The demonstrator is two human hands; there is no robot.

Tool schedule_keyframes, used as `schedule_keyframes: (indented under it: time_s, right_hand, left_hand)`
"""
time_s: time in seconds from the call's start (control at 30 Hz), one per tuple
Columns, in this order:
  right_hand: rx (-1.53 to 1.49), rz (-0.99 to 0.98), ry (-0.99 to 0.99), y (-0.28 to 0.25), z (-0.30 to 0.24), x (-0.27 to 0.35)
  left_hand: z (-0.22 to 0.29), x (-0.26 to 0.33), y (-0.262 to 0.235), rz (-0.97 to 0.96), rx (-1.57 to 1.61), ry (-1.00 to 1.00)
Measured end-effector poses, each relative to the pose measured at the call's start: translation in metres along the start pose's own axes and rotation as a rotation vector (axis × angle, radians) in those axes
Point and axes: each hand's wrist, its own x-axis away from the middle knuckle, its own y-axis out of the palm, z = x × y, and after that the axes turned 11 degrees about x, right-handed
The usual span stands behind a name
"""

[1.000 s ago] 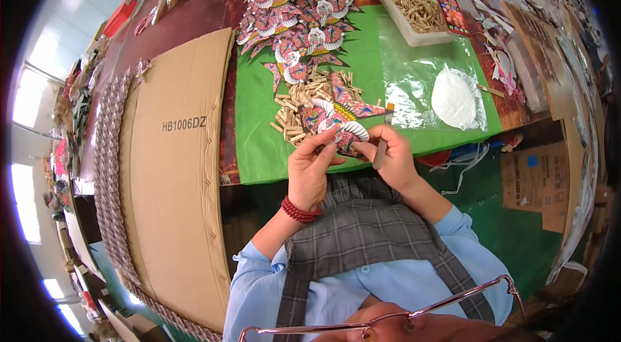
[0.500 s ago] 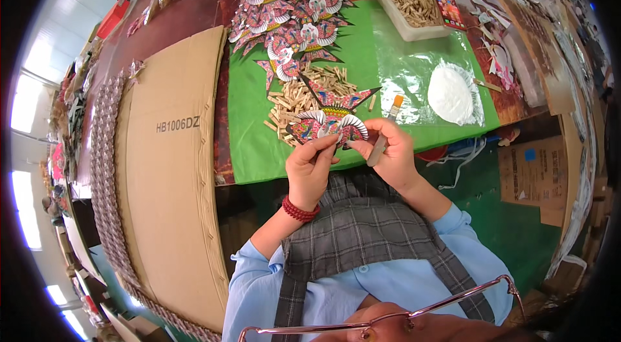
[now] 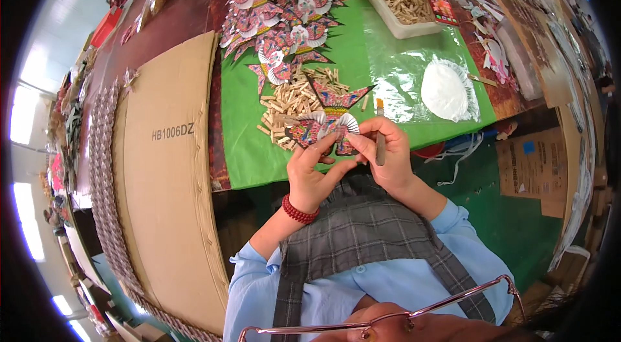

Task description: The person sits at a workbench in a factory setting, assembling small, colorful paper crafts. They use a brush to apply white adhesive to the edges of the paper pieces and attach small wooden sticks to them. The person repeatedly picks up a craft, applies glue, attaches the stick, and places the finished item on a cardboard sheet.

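A small, colourful, swallow-shaped kite (image 3: pixel 334 111) with white fan-like patches is held up at the near edge of the green cloth, its forked tail pointing away. My left hand (image 3: pixel 312 177) is closed on the kite's near left part, thumb stretched toward my right hand. At the near right edge my right hand (image 3: pixel 393 158) pinches the kite. That hand also holds a flat brush (image 3: pixel 380 143), its orange bristles up. Just beyond the kite lies a heap of small wooden clothespins (image 3: pixel 279 104). My fingers hide the kite's nearest edge.
Many similar kites (image 3: pixel 299 35) overlap at the far left of the green cloth (image 3: pixel 249 148). To the right, a white mound (image 3: pixel 445 91) sits on clear plastic. A white tub (image 3: pixel 404 30) holds more clothespins, with a phone (image 3: pixel 440 4) at its rim. Cardboard (image 3: pixel 169 200) lies left.
My left thumb has come off the kite's face and dropped toward my right hand. The brush has swung from a slant to nearly upright. Both hands still hold the kite.
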Motion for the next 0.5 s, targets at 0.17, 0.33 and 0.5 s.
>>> schedule_keyframes:
  time_s: [0.17,0.33,0.5]
  right_hand:
    - [0.13,-0.013,-0.143,0.001,0.013,-0.002]
    - [0.488,-0.03,-0.366,-0.022,0.011,0.006]
    - [0.958,0.261,-0.344,-0.102,-0.01,0.027]
  left_hand:
    - [-0.013,0.005,0.004,0.005,-0.103,0.024]
    - [-0.031,0.011,0.007,0.076,0.171,-0.221]
    - [-0.017,0.002,0.011,0.089,0.469,-0.509]
